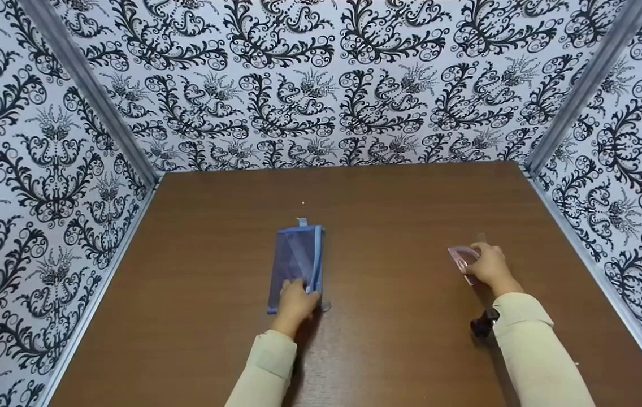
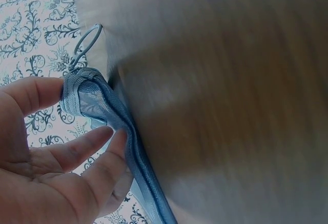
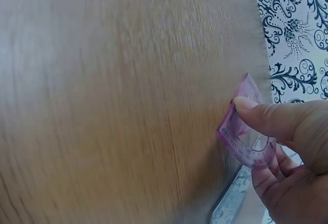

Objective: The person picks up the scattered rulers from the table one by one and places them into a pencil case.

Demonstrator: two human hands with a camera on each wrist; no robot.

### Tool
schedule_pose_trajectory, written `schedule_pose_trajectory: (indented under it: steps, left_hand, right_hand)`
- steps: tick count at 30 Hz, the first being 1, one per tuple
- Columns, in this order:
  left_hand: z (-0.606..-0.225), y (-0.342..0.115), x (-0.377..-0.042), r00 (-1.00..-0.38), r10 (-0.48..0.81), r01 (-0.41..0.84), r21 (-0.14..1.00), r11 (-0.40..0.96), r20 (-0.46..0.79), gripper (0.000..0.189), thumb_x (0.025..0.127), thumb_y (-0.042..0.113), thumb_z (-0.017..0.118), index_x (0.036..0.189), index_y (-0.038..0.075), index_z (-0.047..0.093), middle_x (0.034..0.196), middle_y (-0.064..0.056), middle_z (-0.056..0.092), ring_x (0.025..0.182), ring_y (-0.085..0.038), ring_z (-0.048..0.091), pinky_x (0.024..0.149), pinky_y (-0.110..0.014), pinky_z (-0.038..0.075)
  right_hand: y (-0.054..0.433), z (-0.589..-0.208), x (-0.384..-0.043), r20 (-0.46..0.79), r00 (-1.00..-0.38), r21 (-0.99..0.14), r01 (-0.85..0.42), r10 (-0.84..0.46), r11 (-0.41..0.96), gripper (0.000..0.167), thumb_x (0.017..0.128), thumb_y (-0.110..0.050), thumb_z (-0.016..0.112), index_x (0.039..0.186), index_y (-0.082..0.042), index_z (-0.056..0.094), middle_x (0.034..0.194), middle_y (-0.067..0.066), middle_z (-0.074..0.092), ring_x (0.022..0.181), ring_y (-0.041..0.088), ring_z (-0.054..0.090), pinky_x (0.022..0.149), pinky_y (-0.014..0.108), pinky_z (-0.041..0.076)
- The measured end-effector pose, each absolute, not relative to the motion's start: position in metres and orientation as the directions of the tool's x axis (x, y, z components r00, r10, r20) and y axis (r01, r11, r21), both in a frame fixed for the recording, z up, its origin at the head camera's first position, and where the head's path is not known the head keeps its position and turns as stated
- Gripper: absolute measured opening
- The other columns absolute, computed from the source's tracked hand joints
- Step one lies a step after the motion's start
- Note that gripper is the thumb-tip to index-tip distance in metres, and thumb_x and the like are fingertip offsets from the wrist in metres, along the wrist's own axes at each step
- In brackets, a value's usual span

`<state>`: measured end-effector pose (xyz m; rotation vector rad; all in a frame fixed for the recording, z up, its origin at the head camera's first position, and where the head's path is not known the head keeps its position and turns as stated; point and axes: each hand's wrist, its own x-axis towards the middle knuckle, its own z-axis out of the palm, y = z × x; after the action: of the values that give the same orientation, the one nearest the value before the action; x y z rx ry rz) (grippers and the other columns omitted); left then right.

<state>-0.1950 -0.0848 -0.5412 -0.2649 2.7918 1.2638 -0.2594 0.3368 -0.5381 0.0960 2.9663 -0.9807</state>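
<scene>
A blue mesh zip pouch (image 1: 293,254) lies lengthwise on the brown table, left of the middle. My left hand (image 1: 296,299) grips its near end by the zip side. In the left wrist view the fingers and thumb are curled about the bunched end of the pouch (image 2: 136,147), and a thin cord loop (image 2: 88,44) sticks out beyond it. Over on the right, my right hand (image 1: 490,265) pinches a pink see-through protractor (image 1: 461,254), held tilted close over the table. The right wrist view shows the thumb flat against the protractor (image 3: 251,155), with fingers behind.
Patterned wallpaper panels (image 1: 321,85) stand at the back and both sides of the table (image 1: 389,226), with grey metal posts at the corners. A clear strip (image 3: 230,196) shows below the protractor. A small dark device (image 1: 484,323) sits at the right wrist.
</scene>
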Motion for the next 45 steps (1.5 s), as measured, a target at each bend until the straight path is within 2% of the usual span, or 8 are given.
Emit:
schedule_pose_trajectory:
  steps: [6, 14, 22, 25, 32, 35, 40, 45]
  left_hand:
    - [-0.541, -0.085, -0.195, -0.983, -0.132, -0.181, 0.734, 0.654, -0.125, 0.051, 0.082, 0.016, 0.068, 0.126, -0.008, 0.057, 0.116, -0.025, 0.050, 0.113, -0.042, 0.050, 0.095, -0.049, 0.044]
    - [-0.541, -0.084, -0.194, -0.984, -0.135, -0.175, 0.727, 0.664, -0.113, 0.051, 0.081, 0.017, 0.068, 0.124, -0.007, 0.058, 0.113, -0.024, 0.051, 0.108, -0.043, 0.050, 0.093, -0.052, 0.043]
    - [-0.541, -0.084, -0.195, -0.984, -0.134, -0.175, 0.732, 0.658, -0.115, 0.050, 0.081, 0.017, 0.068, 0.124, -0.007, 0.058, 0.114, -0.024, 0.050, 0.109, -0.043, 0.050, 0.093, -0.052, 0.043]
    - [-0.541, -0.085, -0.195, -0.984, -0.134, -0.178, 0.732, 0.658, -0.119, 0.050, 0.082, 0.017, 0.068, 0.124, -0.007, 0.058, 0.114, -0.024, 0.050, 0.109, -0.043, 0.050, 0.094, -0.052, 0.043]
    - [-0.541, -0.085, -0.196, -0.984, -0.134, -0.178, 0.734, 0.656, -0.119, 0.049, 0.082, 0.018, 0.068, 0.124, -0.007, 0.058, 0.114, -0.024, 0.051, 0.109, -0.042, 0.050, 0.094, -0.051, 0.043]
    - [-0.540, -0.085, -0.196, -0.985, -0.131, -0.173, 0.734, 0.657, -0.115, 0.049, 0.082, 0.018, 0.068, 0.123, -0.007, 0.058, 0.113, -0.024, 0.051, 0.108, -0.042, 0.051, 0.093, -0.051, 0.044]
    - [-0.540, -0.085, -0.195, -0.985, -0.120, -0.175, 0.730, 0.661, -0.127, 0.053, 0.079, 0.018, 0.066, 0.125, -0.008, 0.057, 0.116, -0.025, 0.049, 0.110, -0.043, 0.049, 0.095, -0.051, 0.043]
    - [-0.540, -0.085, -0.195, -0.986, -0.120, -0.168, 0.726, 0.667, -0.118, 0.054, 0.077, 0.017, 0.065, 0.124, -0.008, 0.058, 0.116, -0.026, 0.049, 0.110, -0.044, 0.049, 0.095, -0.051, 0.043]
  right_hand:
    - [0.335, -0.538, -0.258, -0.075, -0.996, -0.664, 0.082, 0.044, 0.743, 0.061, 0.074, 0.001, 0.072, 0.126, 0.016, 0.043, 0.113, 0.039, 0.053, 0.099, 0.046, 0.053, 0.085, 0.056, 0.045]
    - [0.334, -0.541, -0.257, -0.067, -0.996, -0.698, 0.089, 0.058, 0.711, 0.061, 0.074, 0.001, 0.071, 0.126, 0.014, 0.042, 0.105, 0.032, 0.056, 0.095, 0.042, 0.053, 0.080, 0.049, 0.047]
    - [0.331, -0.540, -0.256, -0.036, -0.998, -0.688, 0.066, 0.056, 0.722, 0.062, 0.074, 0.003, 0.070, 0.127, 0.017, 0.040, 0.092, 0.025, 0.057, 0.092, 0.042, 0.054, 0.084, 0.051, 0.044]
    - [0.330, -0.538, -0.255, -0.031, -0.997, -0.688, 0.070, 0.067, 0.723, 0.061, 0.074, 0.004, 0.068, 0.127, 0.017, 0.041, 0.087, 0.020, 0.056, 0.089, 0.039, 0.053, 0.083, 0.049, 0.043]
    - [0.327, -0.538, -0.255, -0.043, -0.994, -0.702, 0.102, 0.101, 0.705, 0.059, 0.075, 0.004, 0.065, 0.128, 0.015, 0.042, 0.092, 0.021, 0.056, 0.091, 0.037, 0.052, 0.081, 0.045, 0.043]
    - [0.325, -0.538, -0.255, -0.055, -0.993, -0.739, 0.113, 0.108, 0.665, 0.059, 0.077, 0.005, 0.065, 0.130, 0.015, 0.041, 0.092, 0.021, 0.058, 0.088, 0.031, 0.054, 0.076, 0.036, 0.045]
    - [0.321, -0.539, -0.257, -0.066, -0.991, -0.816, 0.122, 0.119, 0.565, 0.062, 0.078, 0.008, 0.068, 0.131, 0.018, 0.037, 0.092, 0.025, 0.062, 0.074, 0.013, 0.055, 0.061, 0.017, 0.044]
    - [0.315, -0.540, -0.258, -0.079, -0.987, -0.839, 0.142, 0.141, 0.525, 0.063, 0.080, 0.006, 0.069, 0.133, 0.017, 0.037, 0.094, 0.024, 0.063, 0.072, 0.005, 0.053, 0.060, 0.015, 0.045]
